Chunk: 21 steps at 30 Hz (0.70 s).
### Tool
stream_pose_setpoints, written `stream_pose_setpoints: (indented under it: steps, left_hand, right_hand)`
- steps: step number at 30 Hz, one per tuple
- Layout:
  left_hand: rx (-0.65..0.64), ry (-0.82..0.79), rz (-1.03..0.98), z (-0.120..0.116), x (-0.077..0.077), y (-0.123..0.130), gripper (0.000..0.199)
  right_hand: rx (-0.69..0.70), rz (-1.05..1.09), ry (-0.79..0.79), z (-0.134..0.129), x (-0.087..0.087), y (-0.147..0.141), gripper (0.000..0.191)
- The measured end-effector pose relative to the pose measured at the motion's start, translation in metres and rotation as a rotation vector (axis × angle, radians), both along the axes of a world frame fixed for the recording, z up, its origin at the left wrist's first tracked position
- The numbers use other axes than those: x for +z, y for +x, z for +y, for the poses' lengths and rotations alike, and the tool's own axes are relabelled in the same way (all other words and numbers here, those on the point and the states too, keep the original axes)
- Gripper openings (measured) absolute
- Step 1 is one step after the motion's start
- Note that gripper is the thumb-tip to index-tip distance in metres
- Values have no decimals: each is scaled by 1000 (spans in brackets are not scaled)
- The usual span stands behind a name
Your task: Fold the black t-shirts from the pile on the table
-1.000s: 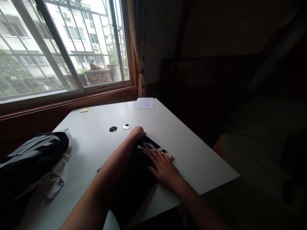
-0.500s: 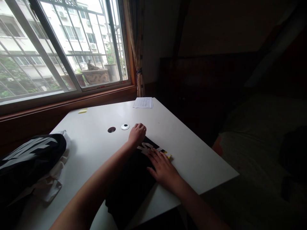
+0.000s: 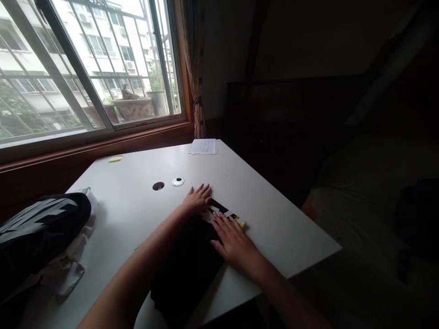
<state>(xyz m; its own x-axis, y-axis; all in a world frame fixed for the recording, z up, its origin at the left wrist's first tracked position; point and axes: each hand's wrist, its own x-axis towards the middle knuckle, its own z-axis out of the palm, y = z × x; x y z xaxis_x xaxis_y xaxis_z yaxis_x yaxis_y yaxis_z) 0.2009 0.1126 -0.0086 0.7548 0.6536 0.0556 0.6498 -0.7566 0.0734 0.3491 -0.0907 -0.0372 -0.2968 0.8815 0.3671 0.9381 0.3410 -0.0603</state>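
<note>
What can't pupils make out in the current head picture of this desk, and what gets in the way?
- White marking on the black item: head view, partly covered by the left hand and right hand.
- Writing on the papers: head view, too small to read.
- Far end of the black-and-white bundle: head view, cut off by the left edge.

The left hand lies at the far end of the black cloth, grip unclosed and fingers extended; the right hand lies flat on the cloth's right side. The cloth rests on the white table, with a black-and-white bundle at left and paper sheets at the far edge.
</note>
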Motion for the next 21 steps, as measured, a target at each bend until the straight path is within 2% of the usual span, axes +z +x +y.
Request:
stream_pose_setpoints:
  steps: [9, 13, 16, 18, 21]
  left_hand:
    - [279, 49, -165, 32, -10, -21, 49]
    - [315, 88, -256, 34, -6, -36, 47]
    - [244, 145, -343, 18, 8, -45, 46]
    - [124, 185, -387, 0, 18, -48, 43]
    - [-19, 175, -335, -29, 25, -51, 41]
  right_hand:
    - [0, -4, -31, -1, 6, -1, 62]
    - [8, -4, -34, -1, 6, 0, 62]
    - [7, 13, -48, -1, 4, 1, 62]
    - [0, 24, -53, 0, 2, 2, 63]
    - [-10, 29, -55, 0, 1, 2, 62]
